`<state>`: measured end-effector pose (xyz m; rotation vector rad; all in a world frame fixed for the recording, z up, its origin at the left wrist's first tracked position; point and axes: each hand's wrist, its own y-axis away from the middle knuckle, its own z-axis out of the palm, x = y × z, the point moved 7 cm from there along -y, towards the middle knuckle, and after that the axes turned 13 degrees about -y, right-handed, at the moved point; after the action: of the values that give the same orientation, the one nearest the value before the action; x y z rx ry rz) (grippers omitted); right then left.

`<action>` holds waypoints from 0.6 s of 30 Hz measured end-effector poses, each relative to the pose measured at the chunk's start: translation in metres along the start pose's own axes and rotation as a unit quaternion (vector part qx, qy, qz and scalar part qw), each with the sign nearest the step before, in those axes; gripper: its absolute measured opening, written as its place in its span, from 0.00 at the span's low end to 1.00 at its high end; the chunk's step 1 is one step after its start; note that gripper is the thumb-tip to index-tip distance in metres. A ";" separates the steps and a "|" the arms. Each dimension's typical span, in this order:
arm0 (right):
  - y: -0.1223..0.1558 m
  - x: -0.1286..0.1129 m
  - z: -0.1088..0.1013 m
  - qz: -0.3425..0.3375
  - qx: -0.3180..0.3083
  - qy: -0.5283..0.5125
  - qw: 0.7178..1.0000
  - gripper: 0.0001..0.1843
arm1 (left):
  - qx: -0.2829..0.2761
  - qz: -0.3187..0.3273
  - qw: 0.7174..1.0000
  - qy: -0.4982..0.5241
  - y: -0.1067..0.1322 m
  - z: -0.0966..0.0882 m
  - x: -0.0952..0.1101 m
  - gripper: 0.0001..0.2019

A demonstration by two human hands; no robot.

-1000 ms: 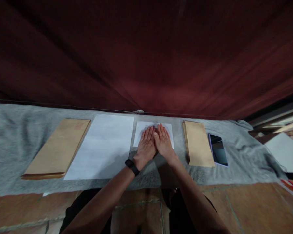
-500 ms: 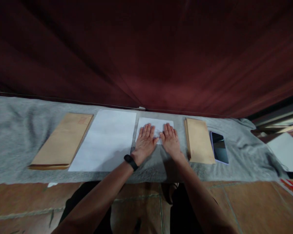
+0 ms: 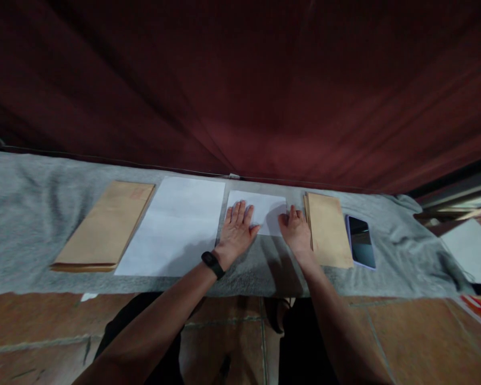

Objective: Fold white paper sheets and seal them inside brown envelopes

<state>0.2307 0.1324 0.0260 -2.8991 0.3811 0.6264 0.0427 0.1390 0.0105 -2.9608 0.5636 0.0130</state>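
A small white sheet of paper (image 3: 269, 206), which looks folded, lies on the grey cloth in front of me. My left hand (image 3: 238, 227) rests flat on its left part, fingers spread and pointing away from me; a black band is on that wrist. At the sheet's right edge is my right hand (image 3: 295, 231), its thumb apart and its fingers slightly bent, with nothing visible in it. To the left lies a larger white sheet (image 3: 176, 224). A stack of small brown envelopes (image 3: 329, 230) lies just right of my right hand.
Large brown envelopes (image 3: 106, 224) are stacked at the left. A phone (image 3: 361, 241) in a purple case lies beyond the small envelopes. Grey cloth (image 3: 396, 251) covers the narrow surface, with a dark red curtain (image 3: 240, 96) behind it. Tiled floor (image 3: 224, 342) shows below.
My right hand has slid right, from flat on the small sheet to its right edge, and its fingers have bent. My left hand stays pressed on the paper.
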 end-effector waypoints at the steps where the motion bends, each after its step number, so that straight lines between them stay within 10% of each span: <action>1: -0.001 0.001 -0.002 0.014 -0.008 0.000 1.000 0.28 | -0.001 -0.001 1.000 0.001 0.000 0.001 0.000 0.34; 11: -0.014 0.021 0.000 0.108 -0.048 -0.110 0.987 0.17 | 0.012 -0.003 1.000 -0.007 0.000 -0.003 0.000 0.33; 18: -0.022 0.018 0.003 0.115 -0.057 -0.379 0.916 0.13 | 0.023 0.002 1.000 -0.008 0.000 -0.006 0.002 0.33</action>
<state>0.2518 0.1503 0.0179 -2.4418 0.5749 1.7613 0.0443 0.1379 0.0167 -2.9124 0.5588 0.0242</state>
